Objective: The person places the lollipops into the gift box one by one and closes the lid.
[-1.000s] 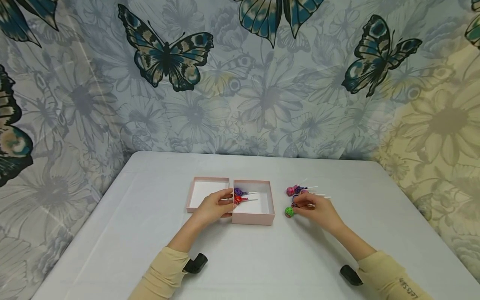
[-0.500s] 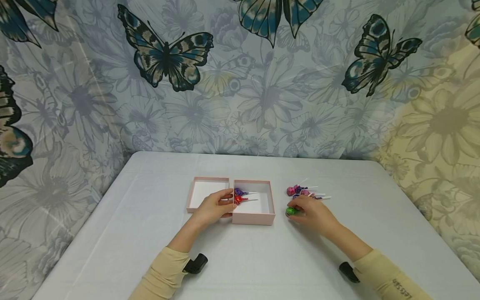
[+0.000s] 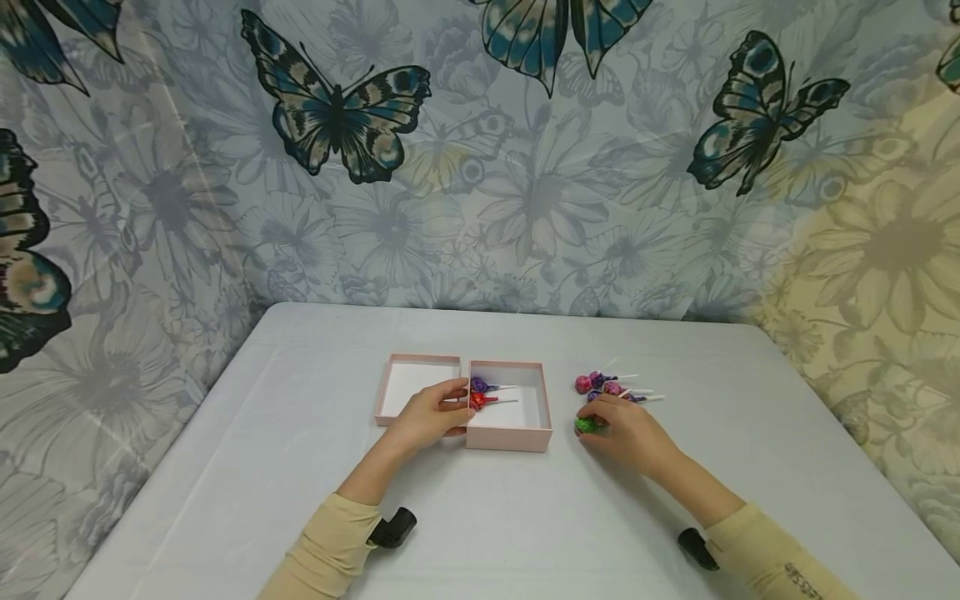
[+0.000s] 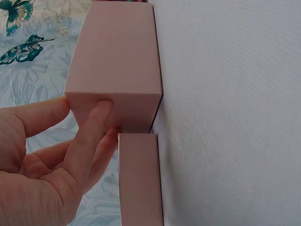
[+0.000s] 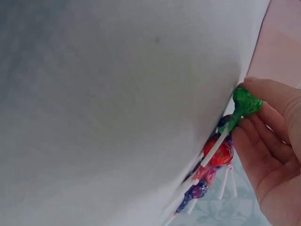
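My right hand [image 3: 633,435] pinches the head of a green-wrapped lollipop [image 5: 247,100] at the near side of a lollipop pile. Its white stick points away from the fingertips in the right wrist view. My left hand [image 3: 427,413] touches the left wall of an open pink box [image 3: 508,439], fingers fairly straight against it, as the left wrist view [image 4: 61,155] also shows. Inside that box, at its left end, lie a purple lollipop [image 3: 479,384] and a red lollipop [image 3: 477,401], sticks pointing right.
Several wrapped lollipops [image 3: 613,388] lie in a loose pile just beyond my right hand. A shallow pink lid [image 3: 380,392] sits left of the box, partly behind my left hand. White cloth [image 3: 480,517] covers the table, and a butterfly-patterned backdrop stands behind it.
My right hand has shifted slightly and its fingers have closed round the green lollipop's head, covering more of it. My left hand and the box stay put.
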A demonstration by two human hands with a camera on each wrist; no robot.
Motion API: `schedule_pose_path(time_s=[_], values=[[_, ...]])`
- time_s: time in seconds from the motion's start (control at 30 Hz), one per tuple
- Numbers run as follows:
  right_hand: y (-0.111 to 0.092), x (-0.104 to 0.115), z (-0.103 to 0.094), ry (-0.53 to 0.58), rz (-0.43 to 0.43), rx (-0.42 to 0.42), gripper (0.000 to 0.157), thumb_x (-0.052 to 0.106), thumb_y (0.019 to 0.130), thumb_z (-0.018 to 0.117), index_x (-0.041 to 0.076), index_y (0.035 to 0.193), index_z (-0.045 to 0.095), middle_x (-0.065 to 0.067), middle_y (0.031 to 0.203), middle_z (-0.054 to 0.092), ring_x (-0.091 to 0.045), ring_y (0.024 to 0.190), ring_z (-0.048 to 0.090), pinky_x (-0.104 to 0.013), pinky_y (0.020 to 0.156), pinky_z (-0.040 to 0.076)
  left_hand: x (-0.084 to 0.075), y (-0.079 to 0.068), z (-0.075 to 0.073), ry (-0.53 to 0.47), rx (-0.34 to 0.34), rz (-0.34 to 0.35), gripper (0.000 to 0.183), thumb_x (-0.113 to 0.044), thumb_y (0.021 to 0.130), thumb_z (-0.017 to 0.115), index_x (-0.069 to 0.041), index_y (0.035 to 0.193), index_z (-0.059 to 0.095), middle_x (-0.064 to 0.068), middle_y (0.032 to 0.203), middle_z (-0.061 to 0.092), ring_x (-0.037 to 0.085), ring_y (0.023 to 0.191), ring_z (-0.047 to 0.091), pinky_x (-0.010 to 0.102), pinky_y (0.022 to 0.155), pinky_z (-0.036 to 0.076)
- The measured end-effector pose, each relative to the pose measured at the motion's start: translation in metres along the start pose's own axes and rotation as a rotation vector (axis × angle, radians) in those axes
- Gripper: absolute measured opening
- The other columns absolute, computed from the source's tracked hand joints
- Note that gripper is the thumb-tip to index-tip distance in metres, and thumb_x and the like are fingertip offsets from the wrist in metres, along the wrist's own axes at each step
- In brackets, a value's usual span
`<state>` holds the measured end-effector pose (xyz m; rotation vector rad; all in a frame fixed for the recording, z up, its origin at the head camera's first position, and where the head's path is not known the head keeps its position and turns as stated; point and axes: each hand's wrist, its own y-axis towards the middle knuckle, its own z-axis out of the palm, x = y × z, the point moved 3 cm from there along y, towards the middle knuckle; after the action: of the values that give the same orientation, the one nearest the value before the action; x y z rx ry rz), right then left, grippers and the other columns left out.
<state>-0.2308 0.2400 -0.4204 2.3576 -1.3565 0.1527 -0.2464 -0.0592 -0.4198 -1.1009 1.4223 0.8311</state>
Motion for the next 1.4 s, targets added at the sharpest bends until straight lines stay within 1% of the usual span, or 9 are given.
schedule_pose_path(time_s=[0.17,0.33,0.6,0.83,0.93,1.13,1.27,1.37,1.4], values=[[0.000,-0.001,-0.001,0.099,0.016,-0.023,0.025,0.009,0.074,0.085,0.009,0.095,0.072,0.004,0.088,0.066,-0.011,0.078,0.060,-0.027,0.068,0.056,0.000,0.000,0.000,-0.005,0.005,0.007,0.057,0.001,0.090,0.064,0.006,0.143,0.042,0.026,0.138,0.049,0.037,0.122,0.053,0.039,0.080,0.059],[0.002,-0.001,-0.003,0.186,0.051,-0.047,0.024,0.008,0.075,0.084,0.009,0.096,0.073,0.004,0.087,0.066,-0.011,0.078,0.062,-0.027,0.069,0.058,0.000,0.000,0.000,-0.004,0.006,0.008,0.057,0.001,0.091,0.064,0.006,0.143,0.042,0.026,0.138,0.049,0.038,0.122,0.053,0.040,0.080,0.059],[0.003,-0.007,-0.003,0.364,0.195,-0.050,0.024,0.012,0.078,0.083,0.009,0.100,0.073,0.002,0.092,0.067,-0.013,0.082,0.064,-0.022,0.073,0.058,0.000,0.000,0.000,-0.002,0.008,0.005,0.057,0.000,0.091,0.064,0.005,0.143,0.043,0.025,0.138,0.049,0.036,0.122,0.054,0.040,0.081,0.059],[0.004,-0.008,-0.006,0.492,0.320,-0.040,0.032,0.026,0.082,0.080,0.009,0.108,0.072,-0.002,0.097,0.069,-0.015,0.087,0.063,-0.020,0.073,0.056,0.001,0.000,-0.001,0.022,0.015,-0.007,0.058,-0.002,0.092,0.064,0.002,0.145,0.041,0.023,0.140,0.047,0.035,0.122,0.053,0.037,0.080,0.059],[0.006,-0.008,-0.009,0.555,0.382,-0.028,0.038,0.032,0.084,0.079,0.009,0.112,0.071,-0.004,0.101,0.069,-0.016,0.090,0.062,-0.022,0.072,0.057,0.001,0.000,-0.001,0.021,0.016,-0.009,0.058,-0.003,0.092,0.064,0.002,0.145,0.041,0.023,0.141,0.047,0.034,0.122,0.053,0.036,0.080,0.059],[0.016,-0.002,-0.016,0.683,0.473,-0.021,0.046,0.039,0.085,0.076,0.012,0.121,0.067,-0.006,0.106,0.069,-0.022,0.087,0.062,-0.033,0.067,0.057,0.001,0.000,-0.001,0.018,0.008,-0.013,0.058,-0.001,0.092,0.065,0.002,0.145,0.042,0.023,0.139,0.049,0.033,0.120,0.054,0.037,0.080,0.059],[0.023,0.004,-0.019,0.722,0.495,-0.030,0.050,0.041,0.086,0.074,0.011,0.125,0.064,-0.005,0.110,0.069,-0.018,0.093,0.064,-0.035,0.075,0.058,0.001,-0.001,-0.002,0.019,0.010,-0.013,0.058,-0.001,0.092,0.065,0.002,0.145,0.042,0.023,0.139,0.049,0.033,0.121,0.054,0.037,0.080,0.059],[0.029,0.010,-0.020,0.779,0.496,-0.041,0.053,0.041,0.086,0.074,0.009,0.126,0.063,-0.004,0.115,0.068,-0.014,0.100,0.064,-0.036,0.086,0.056,0.001,-0.001,-0.002,0.016,0.015,-0.009,0.058,-0.001,0.092,0.064,0.002,0.145,0.041,0.023,0.139,0.048,0.034,0.121,0.054,0.038,0.081,0.059],[0.031,0.012,-0.020,0.798,0.503,-0.045,0.053,0.042,0.086,0.074,0.010,0.126,0.063,-0.004,0.115,0.068,-0.014,0.100,0.064,-0.036,0.087,0.056,0.000,-0.001,-0.002,0.015,0.016,-0.009,0.057,-0.001,0.092,0.064,0.002,0.145,0.041,0.023,0.139,0.048,0.034,0.122,0.054,0.038,0.081,0.059]])
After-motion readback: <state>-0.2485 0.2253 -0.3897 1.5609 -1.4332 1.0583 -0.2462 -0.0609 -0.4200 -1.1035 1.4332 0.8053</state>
